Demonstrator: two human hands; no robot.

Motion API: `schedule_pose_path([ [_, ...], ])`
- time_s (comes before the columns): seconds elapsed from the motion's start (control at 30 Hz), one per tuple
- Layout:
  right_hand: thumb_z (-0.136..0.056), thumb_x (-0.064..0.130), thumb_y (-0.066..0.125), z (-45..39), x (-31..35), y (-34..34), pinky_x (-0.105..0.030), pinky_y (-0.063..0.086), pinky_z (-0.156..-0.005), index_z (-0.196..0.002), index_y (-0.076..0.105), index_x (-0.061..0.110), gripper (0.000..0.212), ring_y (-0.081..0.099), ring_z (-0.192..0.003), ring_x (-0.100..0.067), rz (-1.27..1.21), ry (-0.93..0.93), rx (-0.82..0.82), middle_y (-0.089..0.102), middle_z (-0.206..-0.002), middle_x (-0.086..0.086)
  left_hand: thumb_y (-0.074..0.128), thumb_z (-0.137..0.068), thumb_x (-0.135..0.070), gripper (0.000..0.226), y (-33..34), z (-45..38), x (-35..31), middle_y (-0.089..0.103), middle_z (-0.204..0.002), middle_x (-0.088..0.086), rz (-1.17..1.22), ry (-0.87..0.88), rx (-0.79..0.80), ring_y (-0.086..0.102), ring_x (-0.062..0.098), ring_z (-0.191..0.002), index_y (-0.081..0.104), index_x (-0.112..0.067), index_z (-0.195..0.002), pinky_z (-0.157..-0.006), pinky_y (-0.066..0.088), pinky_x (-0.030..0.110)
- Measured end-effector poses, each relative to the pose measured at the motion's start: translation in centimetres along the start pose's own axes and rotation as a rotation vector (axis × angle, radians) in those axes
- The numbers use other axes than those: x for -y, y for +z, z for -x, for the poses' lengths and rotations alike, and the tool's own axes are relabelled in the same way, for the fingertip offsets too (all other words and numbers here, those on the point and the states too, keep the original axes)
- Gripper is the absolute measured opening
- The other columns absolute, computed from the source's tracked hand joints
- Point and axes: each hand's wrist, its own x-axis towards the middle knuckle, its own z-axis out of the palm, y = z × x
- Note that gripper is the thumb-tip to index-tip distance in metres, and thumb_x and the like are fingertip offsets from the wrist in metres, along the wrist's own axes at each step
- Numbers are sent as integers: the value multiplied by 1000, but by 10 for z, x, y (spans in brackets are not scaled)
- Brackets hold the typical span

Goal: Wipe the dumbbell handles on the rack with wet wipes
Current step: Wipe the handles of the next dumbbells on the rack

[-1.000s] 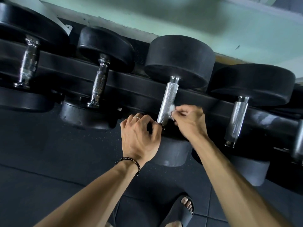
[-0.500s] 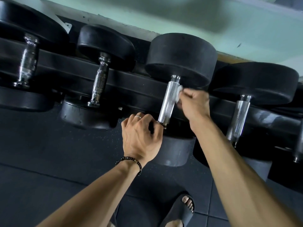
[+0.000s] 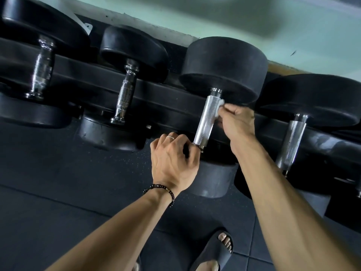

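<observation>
Having slid up the knurled handle [image 3: 205, 119] since a second ago, now pressing the wet wipe [image 3: 219, 107] against its far end, just under the big far rubber head [image 3: 224, 69]. Pinching the small white wad between thumb and fingertips of the right hand [image 3: 237, 122], closed on it, touching the handle's right side only. Bracing with the left hand [image 3: 172, 163], curled shut around the near end of the same handle by the collar, holding nothing else. Resting across the black rack rail [image 3: 93, 79], third dumbbell from the left; two chrome handles [image 3: 126, 92] to the left, another [image 3: 292, 138] to the right, condition after wiping not being readable from here.

Risking, by judgement: leaving the left and under faces of the knurling unwiped, the wad covering only a narrow strip; shredding or snagging the wipe on the rough knurl; dropping so small a wad; rolling the dumbbell on the rail if the bracing grip loosens, with a sandalled foot [image 3: 218, 249] standing directly below on the floor.
</observation>
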Motion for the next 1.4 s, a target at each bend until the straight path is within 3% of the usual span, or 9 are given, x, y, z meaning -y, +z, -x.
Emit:
schedule_pose_path([
  [0.17,-84,22,69,36,-29,-23,-18,41,-58,-74,78,23,14,59,-71,-9,503,-17,393,71,-78,2,35,-80,-37,33,0,0,0,53,-66,-7,-2,4,-11,51,19,-72,58,-20,-64,-81,37,34],
  [0.33,-85,7,63,14,-19,-9,-5,43,-62,-74,77,9,17,63,-73,-2,137,16,146,75,-80,6,35,-80,-37,34,0,0,1,51,-65,-7,-10,10,-24,49,17,-70,57,-18,-63,-80,34,31],
  [0.5,-78,12,71,22,-37,-16,-23,51,-78,-74,78,23,13,65,-78,-8,327,112,396,76,-79,5,35,-80,-36,34,0,0,1,53,-65,-6,-14,11,-21,50,19,-71,58,-18,-63,-82,38,34],
  [0.6,-76,-2,61,3,-21,-8,-37,55,-94,-71,74,16,23,71,-88,-23,-77,149,296,77,-91,-9,34,-81,-36,35,1,0,1,53,-66,-7,-14,15,-16,50,18,-71,58,-18,-63,-83,38,34],
  [0.73,-92,-10,41,-8,-7,5,-33,54,-85,-91,73,15,40,70,-106,-22,-493,254,278,76,-107,-5,33,-80,-37,36,1,-1,0,52,-66,-7,-20,17,-24,49,17,-70,57,-18,-63,-82,35,31],
  [0.87,-85,-14,47,10,-40,-9,-43,52,-99,-96,73,3,33,69,-105,-25,-208,264,536,75,-106,-10,33,-79,-35,35,1,0,0,51,-64,-7,-27,13,-41,47,16,-68,57,-17,-62,-80,32,29],
  [1.07,-94,-9,49,-32,-8,2,-33,60,-74,-98,69,12,29,72,-76,-18,-749,352,241,75,-88,-6,33,-78,-35,36,2,-1,1,52,-65,-7,-40,16,-52,48,16,-69,59,-16,-63,-78,29,26],
  [1.23,-94,-5,54,-16,-34,-9,-27,58,-70,-96,67,14,23,72,-87,-20,-352,368,549,71,-117,-15,34,-78,-34,35,1,-2,1,53,-65,-8,-29,24,-74,48,17,-67,59,-15,-63,-76,31,29],
  [1.4,-93,-7,52,-48,-11,-4,-32,60,-72,-92,66,16,28,73,-77,-17,-702,384,374,77,-87,-4,35,-79,-35,35,1,-2,-1,57,-67,-6,1,23,-66,49,18,-67,60,-15,-64,-76,38,33],
])
